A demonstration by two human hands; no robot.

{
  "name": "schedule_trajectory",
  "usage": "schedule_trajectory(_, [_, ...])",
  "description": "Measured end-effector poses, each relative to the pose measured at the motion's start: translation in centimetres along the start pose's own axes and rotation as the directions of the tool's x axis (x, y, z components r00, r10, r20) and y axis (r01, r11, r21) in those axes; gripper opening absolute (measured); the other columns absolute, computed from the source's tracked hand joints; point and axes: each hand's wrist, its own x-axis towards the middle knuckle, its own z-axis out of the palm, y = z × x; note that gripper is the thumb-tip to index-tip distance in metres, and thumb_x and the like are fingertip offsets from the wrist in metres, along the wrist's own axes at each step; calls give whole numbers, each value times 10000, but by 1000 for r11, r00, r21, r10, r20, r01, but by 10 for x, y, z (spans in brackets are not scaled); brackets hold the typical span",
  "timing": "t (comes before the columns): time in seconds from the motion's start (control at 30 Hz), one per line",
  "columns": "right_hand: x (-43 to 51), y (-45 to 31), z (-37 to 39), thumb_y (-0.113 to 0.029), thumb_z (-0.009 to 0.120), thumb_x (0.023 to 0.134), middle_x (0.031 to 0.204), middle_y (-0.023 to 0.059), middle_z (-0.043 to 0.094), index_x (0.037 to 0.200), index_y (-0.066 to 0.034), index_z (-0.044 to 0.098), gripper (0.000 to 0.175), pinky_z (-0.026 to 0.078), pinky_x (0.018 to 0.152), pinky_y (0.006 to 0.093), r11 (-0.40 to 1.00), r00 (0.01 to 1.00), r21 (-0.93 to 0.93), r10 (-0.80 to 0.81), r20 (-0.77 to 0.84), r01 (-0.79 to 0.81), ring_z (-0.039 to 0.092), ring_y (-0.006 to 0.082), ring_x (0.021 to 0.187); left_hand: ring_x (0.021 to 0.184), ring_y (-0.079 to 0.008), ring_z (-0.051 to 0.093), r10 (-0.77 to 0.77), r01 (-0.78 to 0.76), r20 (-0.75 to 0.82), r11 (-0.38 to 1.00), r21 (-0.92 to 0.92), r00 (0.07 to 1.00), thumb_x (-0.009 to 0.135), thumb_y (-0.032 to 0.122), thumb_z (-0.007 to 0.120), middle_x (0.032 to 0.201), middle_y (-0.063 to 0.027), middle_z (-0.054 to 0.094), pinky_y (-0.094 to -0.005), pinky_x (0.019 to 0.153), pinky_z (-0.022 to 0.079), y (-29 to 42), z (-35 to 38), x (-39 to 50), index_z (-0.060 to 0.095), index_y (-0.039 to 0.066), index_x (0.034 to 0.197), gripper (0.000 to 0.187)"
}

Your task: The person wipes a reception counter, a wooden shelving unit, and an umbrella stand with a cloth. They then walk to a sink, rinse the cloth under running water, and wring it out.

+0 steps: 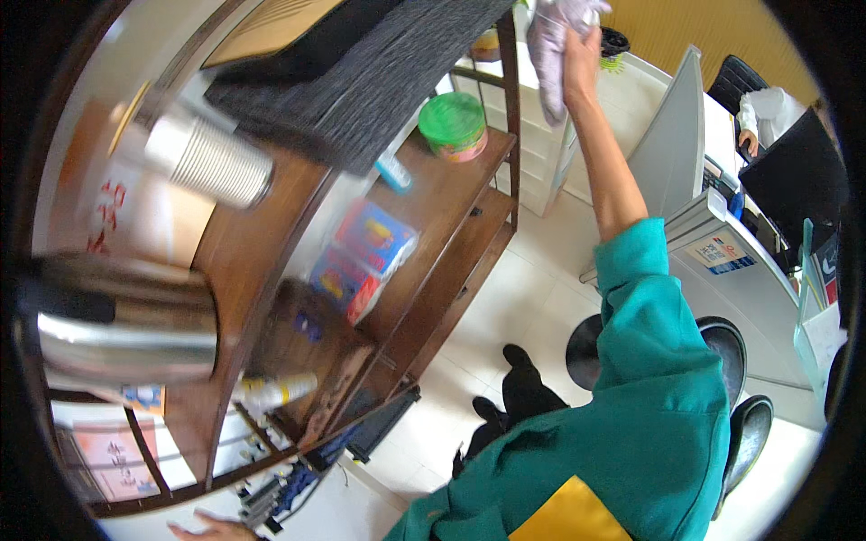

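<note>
My right hand (pixel 580 64) is stretched out at the top of the view and grips a pale lilac cloth (pixel 549 61). Low at the left, partly cut off by the picture's edge, my left hand (pixel 213 529) has its fingers apart and holds nothing visible. Between them stands a dark brown wooden shelf unit (pixel 433 223). On it are a green-lidded round tub (pixel 453 125), blue and red printed packets (pixel 369 247), a stack of cups (pixel 210 159) and a shiny metal kettle (pixel 128 331). Much of the shelf is blurred.
A dark woven mat or panel (pixel 338 81) spans the shelf's upper part. Black round stools (pixel 744 439) stand behind me. Grey desk partitions (pixel 666 128) are at the right, with a monitor (pixel 795 169) and another person's hand (pixel 749 142) beyond. A black wire basket (pixel 613 42) is near the cloth.
</note>
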Motion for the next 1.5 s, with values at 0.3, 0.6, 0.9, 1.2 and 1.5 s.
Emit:
schedule_trajectory(0.3, [-7,89,46,-223,655,718,1029,181,587,1125,3,522,484,446,824,382,944,932,-176,-224,284,280,557,344,938,721,-340,604,-791,740,228,370,-562,568,892,564,343,774,-171,580,-475,691,503,9,53,-9,532,-35,887,628])
schedule_trajectory(0.6, [-91,180,-53,-184,682,729,1114,134,574,1097,-28,557,419,397,917,372,981,816,-183,158,556,-66,534,274,1045,704,-321,617,-688,693,304,398,-601,659,900,574,302,763,-170,604,-435,635,520,-4,54,-8,537,-10,860,631])
schedule_trajectory(0.9, [-83,61,-2,-78,621,621,1161,72,515,897,-83,580,280,409,876,389,389,470,-325,-369,802,862,470,290,1094,606,-265,565,-761,702,175,448,-553,624,891,575,324,707,-151,579,-372,580,503,7,57,-9,542,-9,790,631])
schedule_trajectory(1.2, [-45,166,182,-310,503,807,943,49,642,835,-143,692,254,345,914,395,-97,240,-264,-211,948,960,526,221,1025,451,-201,441,-846,675,130,309,-670,517,913,498,336,511,-37,429,-365,499,450,17,68,2,469,117,625,495])
schedule_trajectory(1.5, [-45,95,72,-219,531,738,906,47,627,801,-98,656,185,376,891,330,43,138,-142,73,988,989,529,202,966,555,-181,459,-871,700,120,293,-652,477,880,557,395,593,-18,447,-376,575,461,21,66,4,475,133,683,474])
